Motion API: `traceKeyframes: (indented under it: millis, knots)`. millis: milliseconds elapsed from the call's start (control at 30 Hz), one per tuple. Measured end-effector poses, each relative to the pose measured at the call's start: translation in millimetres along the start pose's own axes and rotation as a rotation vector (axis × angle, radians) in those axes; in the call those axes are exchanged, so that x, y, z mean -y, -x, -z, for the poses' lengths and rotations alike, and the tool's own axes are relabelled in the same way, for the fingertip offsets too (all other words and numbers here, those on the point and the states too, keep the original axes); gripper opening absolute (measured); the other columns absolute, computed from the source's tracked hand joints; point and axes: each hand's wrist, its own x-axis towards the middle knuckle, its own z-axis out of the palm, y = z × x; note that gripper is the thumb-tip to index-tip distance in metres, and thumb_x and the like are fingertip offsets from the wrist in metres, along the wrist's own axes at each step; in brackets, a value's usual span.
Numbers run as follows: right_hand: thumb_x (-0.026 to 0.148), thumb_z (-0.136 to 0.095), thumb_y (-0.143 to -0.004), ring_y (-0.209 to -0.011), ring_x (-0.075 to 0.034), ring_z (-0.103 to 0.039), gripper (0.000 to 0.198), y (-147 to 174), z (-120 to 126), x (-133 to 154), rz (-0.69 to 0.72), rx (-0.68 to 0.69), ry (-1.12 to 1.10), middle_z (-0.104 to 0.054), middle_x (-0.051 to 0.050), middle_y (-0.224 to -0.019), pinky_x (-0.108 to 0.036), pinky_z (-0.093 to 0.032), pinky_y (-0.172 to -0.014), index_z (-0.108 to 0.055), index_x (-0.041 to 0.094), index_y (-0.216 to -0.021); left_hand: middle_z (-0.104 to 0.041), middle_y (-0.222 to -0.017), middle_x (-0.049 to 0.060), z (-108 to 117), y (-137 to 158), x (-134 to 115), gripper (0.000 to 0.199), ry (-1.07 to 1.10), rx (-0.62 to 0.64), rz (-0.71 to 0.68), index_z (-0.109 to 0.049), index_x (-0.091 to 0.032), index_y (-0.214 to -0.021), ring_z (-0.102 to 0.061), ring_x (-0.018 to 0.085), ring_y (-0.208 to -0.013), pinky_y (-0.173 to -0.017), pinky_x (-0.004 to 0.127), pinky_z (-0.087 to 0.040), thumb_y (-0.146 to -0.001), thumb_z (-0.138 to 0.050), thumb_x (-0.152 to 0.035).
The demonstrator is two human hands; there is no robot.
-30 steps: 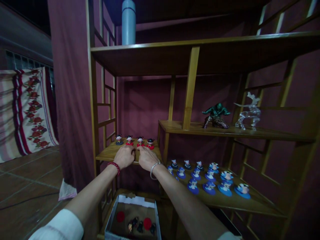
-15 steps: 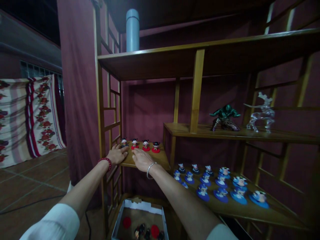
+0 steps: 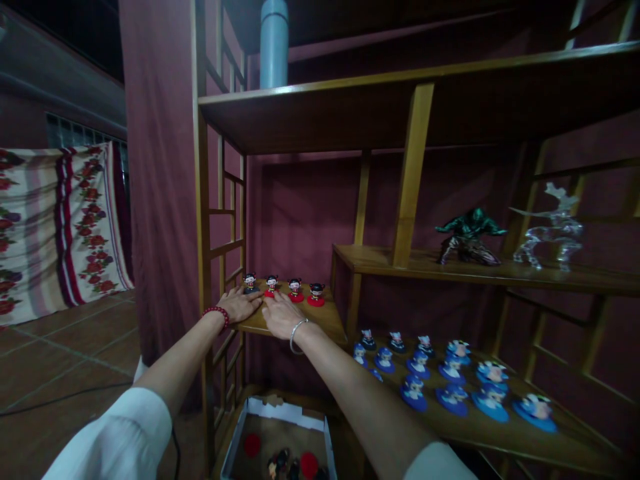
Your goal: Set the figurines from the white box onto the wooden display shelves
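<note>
Several small figurines with black hair buns stand in a row on the small wooden shelf (image 3: 320,321). Leftmost is the figurine on a dark base (image 3: 249,283); beside it stands one on a red base (image 3: 271,285). My left hand (image 3: 239,307), with a red bead bracelet, reaches flat to the front of the dark-based figurine, fingers stretched out. My right hand (image 3: 283,316), wearing a silver bangle, lies with extended fingers at the front edge of the neighbouring red base, apparently touching it. Two more red-based figurines (image 3: 295,289) stand further right, apart from my hands.
Below, an open white cardboard box (image 3: 285,412) holds more figurines and red discs. Rows of blue-based figurines (image 3: 419,363) fill the lower right shelf. Above them stand a green statuette (image 3: 473,237) and a clear deer figure (image 3: 553,230). A pale blue flask (image 3: 274,47) is on the top shelf.
The view has shifted a little, so the shelves on the right appear further right. My left hand has moved slightly right, its fingertips closer to my right hand. The figurines keep their row.
</note>
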Motion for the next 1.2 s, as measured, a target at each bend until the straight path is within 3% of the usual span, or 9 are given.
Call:
traceKeyframes:
  millis: [400, 800, 1200]
  knots:
    - [0.037, -0.029, -0.083, -0.118, -0.026, -0.034, 0.048, -12, -6, 4, -0.200, 0.027, -0.031, -0.040, -0.019, -0.126, -0.041, -0.026, -0.092, -0.048, 0.008, -0.116, -0.032, -0.137, 0.004, 0, -4, 2, 0.056, 0.005, -0.006, -0.023, -0.031, -0.037, -0.128, -0.033, 0.031, -0.121, -0.093, 0.047, -0.026, -0.078, -0.018, -0.057]
    - [0.041, -0.028, -0.083, -0.117, -0.027, -0.035, 0.051, -15, -8, 5, -0.241, 0.037, -0.045, -0.046, -0.021, -0.121, -0.043, -0.022, -0.094, -0.048, 0.006, -0.115, -0.039, -0.132, 0.006, -4, -5, 4, 0.057, 0.002, -0.048, -0.045, -0.035, -0.035, -0.127, -0.035, 0.030, -0.119, -0.093, 0.045, -0.027, -0.078, -0.018, -0.058]
    - [0.042, -0.026, -0.083, -0.121, -0.028, -0.029, 0.056, -13, -7, 5, -0.255, 0.036, -0.047, -0.040, -0.021, -0.126, -0.041, -0.023, -0.094, -0.046, 0.002, -0.118, -0.040, -0.131, 0.008, -7, -7, 6, 0.057, -0.029, -0.053, -0.049, -0.036, -0.033, -0.128, -0.038, 0.029, -0.117, -0.092, 0.043, -0.030, -0.080, -0.014, -0.055]
